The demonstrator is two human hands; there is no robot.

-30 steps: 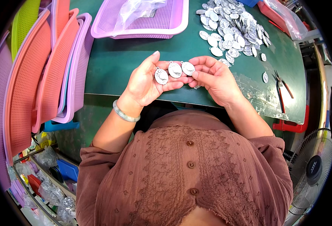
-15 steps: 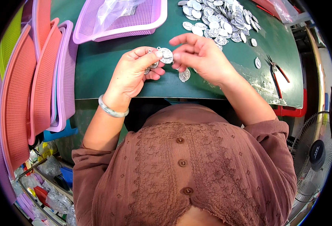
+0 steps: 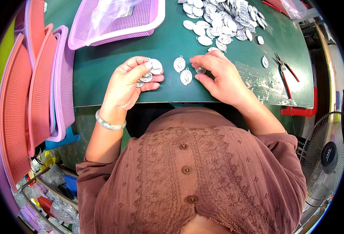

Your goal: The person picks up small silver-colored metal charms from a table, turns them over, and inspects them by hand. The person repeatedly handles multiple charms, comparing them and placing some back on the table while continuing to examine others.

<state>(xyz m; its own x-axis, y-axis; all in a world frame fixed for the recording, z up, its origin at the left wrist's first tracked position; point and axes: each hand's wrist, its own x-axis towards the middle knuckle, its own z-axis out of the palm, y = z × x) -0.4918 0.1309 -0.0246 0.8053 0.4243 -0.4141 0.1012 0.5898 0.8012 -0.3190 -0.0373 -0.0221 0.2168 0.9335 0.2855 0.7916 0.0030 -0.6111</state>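
Observation:
Several silver oval medals (image 3: 156,67), each with a small loop, are held in my left hand (image 3: 131,76), fanned between thumb and fingers. On the green table, two more lie face up between my hands: an upper medal (image 3: 179,64) and a lower medal (image 3: 186,77). Over a third medal (image 3: 200,69) hovers my right hand (image 3: 222,78), thumb and forefinger apart on either side of it. Part of that medal is hidden by the fingers, and contact is hard to judge. Another medal (image 3: 214,49) shows just beyond the right knuckles.
A heap of silver medals (image 3: 234,19) covers the far right of the table. Pliers with red handles (image 3: 283,70) lie near a single medal (image 3: 265,61). A purple basket (image 3: 117,39) holds clear plastic. Stacked baskets (image 3: 16,109) stand left; a fan (image 3: 328,156) stands right.
My hands have moved apart, the left drawing back with its medals and the right moving down toward the table. A medal now lies on the table above the one that was visible before.

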